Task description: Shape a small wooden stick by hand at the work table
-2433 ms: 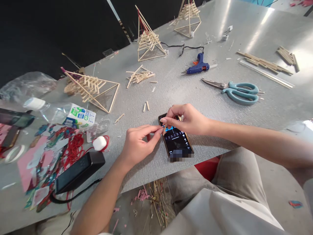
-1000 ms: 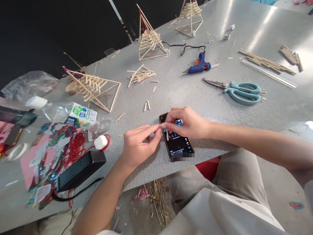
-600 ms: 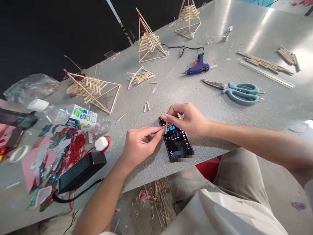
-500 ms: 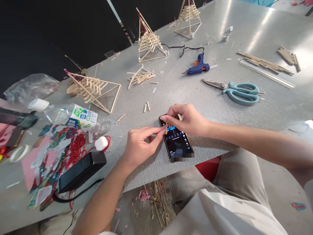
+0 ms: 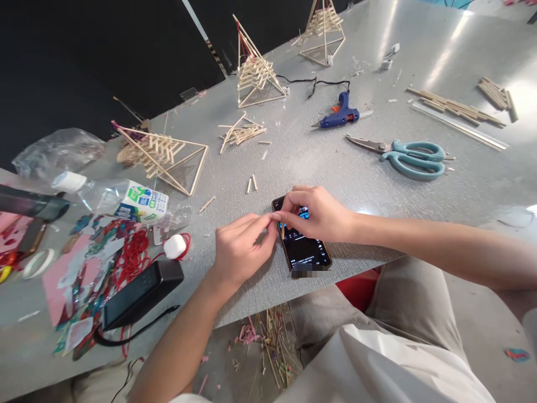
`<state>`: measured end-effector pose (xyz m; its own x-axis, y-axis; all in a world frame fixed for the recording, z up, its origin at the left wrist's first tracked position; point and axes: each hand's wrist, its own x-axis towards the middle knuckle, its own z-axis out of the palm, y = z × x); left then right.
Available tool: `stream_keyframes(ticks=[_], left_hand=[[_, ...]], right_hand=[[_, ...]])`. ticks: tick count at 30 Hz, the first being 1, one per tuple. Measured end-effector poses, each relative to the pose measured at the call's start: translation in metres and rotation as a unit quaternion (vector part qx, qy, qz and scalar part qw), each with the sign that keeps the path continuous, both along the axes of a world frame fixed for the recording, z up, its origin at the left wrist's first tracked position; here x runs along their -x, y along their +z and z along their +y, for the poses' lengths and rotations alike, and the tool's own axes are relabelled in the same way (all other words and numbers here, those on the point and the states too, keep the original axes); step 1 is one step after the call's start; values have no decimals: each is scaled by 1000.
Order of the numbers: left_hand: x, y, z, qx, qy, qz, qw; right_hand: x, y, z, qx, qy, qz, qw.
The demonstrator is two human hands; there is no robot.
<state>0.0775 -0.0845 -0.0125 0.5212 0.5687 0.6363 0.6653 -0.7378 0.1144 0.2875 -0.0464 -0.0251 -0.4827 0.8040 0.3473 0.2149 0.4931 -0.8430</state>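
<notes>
1. Our right hand (image 5: 323, 215) and left hand (image 5: 241, 249) both pinch one short stick (image 5: 282, 230).
2. It hangs over the phone (image 5: 302, 246) at the desk's (image 5: 377, 184) near edge.
3. A loose pinch could drop it off the edge.

Stick (image 5: 282, 230) (over phone (image 5: 302, 242)) between hands

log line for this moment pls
left hand: pinching stick piece | right hand: pinching same piece | under hands: phone, screen lit | table: scissors, glue gun
</notes>
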Motion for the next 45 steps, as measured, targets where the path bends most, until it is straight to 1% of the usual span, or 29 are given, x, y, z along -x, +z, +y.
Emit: stream_keyframes(ticks=[2, 3, 4, 6, 8, 10, 12, 14, 15, 17, 18, 19, 20, 21, 22, 23, 24, 25, 26, 29, 32, 35, 39, 41, 43, 45], left_hand=[[1, 1, 0, -7, 15, -7, 1000], [1, 2, 0, 5, 25, -19, 999], [0, 3, -1, 28, 37, -35, 998], [-2, 5, -3, 100, 58, -77, 990], [-2, 6, -4, 169, 79, -125, 974], [1, 5, -1, 204, 108, -185, 955], [8, 3, 7, 209, 141, -263, 931], [18, 0, 19, 195, 156, -343, 905], [23, -1, 25, 186, 155, -368, 898], [28, -2, 32, 174, 117, -389, 897], [28, -1, 33, 195, 94, -394, 893], [26, 0, 32, 237, 70, -397, 884], [21, 1, 28, 308, 45, -395, 865], [15, 2, 23, 395, 22, -384, 834], [8, 4, 16, 467, -1, -371, 803], [1, 5, 10, 510, -21, -366, 778], [-5, 6, 4, 541, -34, -360, 759], [-11, 7, -1, 558, -43, -360, 746], [-16, 8, -5, 564, -45, -362, 740], [-21, 9, -10, 564, -60, -366, 738], [-20, 10, -10, 575, -82, -372, 724], [-19, 10, -11, 588, -78, -381, 709], [-21, 6, -9, 571, -76, -404, 711], [-24, 5, -7, 561, -79, -416, 711], [-28, 8, -4, 555, -85, -420, 713], [-35, 15, 1, 543, -88, -418, 723]], right_hand=[[0, 0, 0, 16, 7, 12, 1000], [-1, 0, 0, 28, 7, 24, 999], [-1, 0, 1, 41, 7, 37, 998], [-2, 0, 3, 63, 1, 59, 996], [-3, 1, 4, 76, -9, 73, 994], [-3, 2, 6, 85, -17, 82, 993], [-4, 4, 7, 99, -21, 96, 990], [-4, 6, 8, 119, -25, 117, 986], [-5, 6, 9, 130, -26, 127, 983], [-5, 6, 10, 147, -23, 142, 979], [-5, 6, 11, 152, -21, 148, 977], [-5, 4, 11, 154, -18, 154, 976], [-5, 3, 11, 153, -13, 159, 975], [-4, 2, 10, 148, -7, 163, 975], [-4, 0, 10, 140, -2, 165, 976], [-3, -1, 9, 130, 4, 166, 978], [-3, -2, 8, 122, 7, 165, 979], [-3, -3, 7, 114, 9, 164, 980], [-3, -4, 6, 109, 9, 163, 981], [-4, -3, 3, 106, 5, 163, 981], [-4, -1, 3, 127, 5, 173, 977], [-4, 1, 3, 148, 10, 178, 973], [-5, 4, 2, 131, 8, 175, 976], [-6, 5, 2, 123, 7, 189, 974], [-9, 7, 3, 111, 7, 209, 971], [-12, 9, 4, 95, -1, 227, 969]])
